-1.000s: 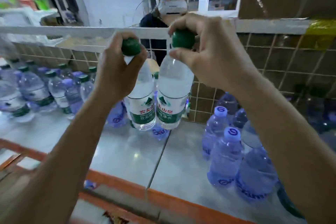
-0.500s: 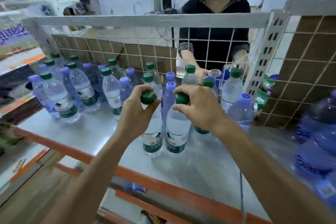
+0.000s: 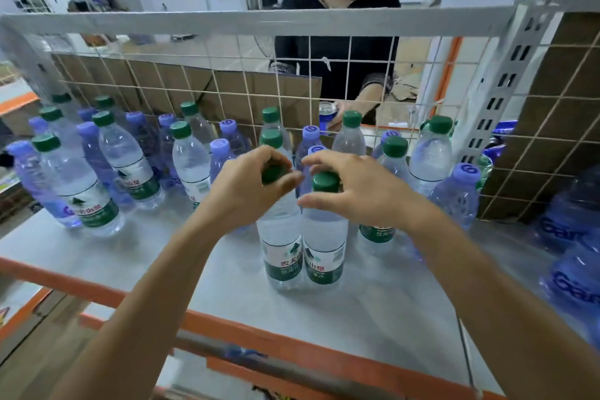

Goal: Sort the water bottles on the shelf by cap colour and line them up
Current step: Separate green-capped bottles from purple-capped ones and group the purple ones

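Note:
Two clear water bottles with green caps stand side by side and touching on the grey shelf point(image 3: 373, 295), near its front. My left hand point(image 3: 250, 185) grips the cap of the left bottle point(image 3: 281, 247) from above and mostly hides it. The fingers and thumb of my right hand point(image 3: 360, 191) curl round the cap and neck of the right bottle point(image 3: 323, 253), whose green cap point(image 3: 325, 181) shows. Behind them stand several green-capped bottles point(image 3: 430, 153) mixed with purple-capped bottles point(image 3: 461, 191).
More mixed bottles crowd the back left point(image 3: 126, 153). Purple bottles lie on their sides at the far right point(image 3: 574, 273). A white wire mesh point(image 3: 246, 97) backs the shelf, and a person point(image 3: 337, 52) stands behind it. An orange rail point(image 3: 292, 347) edges the front.
Both hands came down from high in front of the mesh with the two green-capped bottles, which now stand on the shelf near its front. The view has turned left.

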